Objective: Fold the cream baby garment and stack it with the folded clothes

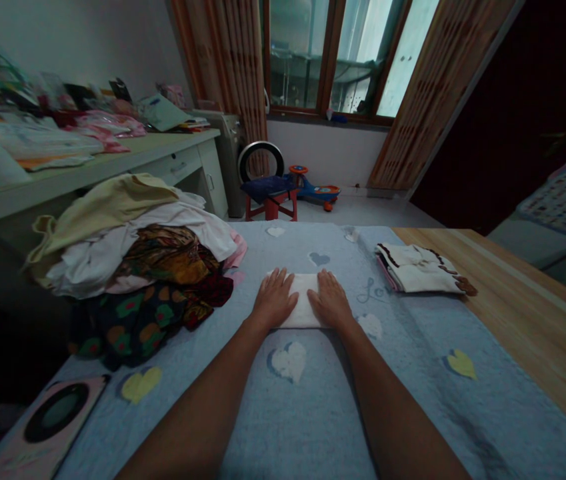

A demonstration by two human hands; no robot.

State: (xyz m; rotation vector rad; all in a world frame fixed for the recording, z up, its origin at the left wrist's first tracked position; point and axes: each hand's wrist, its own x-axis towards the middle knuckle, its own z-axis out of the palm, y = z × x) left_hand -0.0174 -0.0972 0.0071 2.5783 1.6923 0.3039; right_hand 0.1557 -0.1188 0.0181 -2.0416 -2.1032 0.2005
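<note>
A small white folded cloth (303, 305) lies flat in the middle of the blue heart-patterned table cover (293, 413). On its left side rests my left hand (275, 298), palm down with the fingers stretched forward. My right hand (330, 299) lies the same way on its right side, so the cloth shows between the two thumbs. Both hands cover parts of the cloth, and its exact kind cannot be made out. To the right sits a folded stack of white clothing with dark brown trim (417, 269).
A heap of loose clothes (147, 260) rises at the left edge. Near the front left corner lies a pink flat item with a black ring (57, 413). Beyond the table stand a red stool (271, 207) and a blue ride-on toy (315, 190). A cluttered desk (163, 150) runs along the left.
</note>
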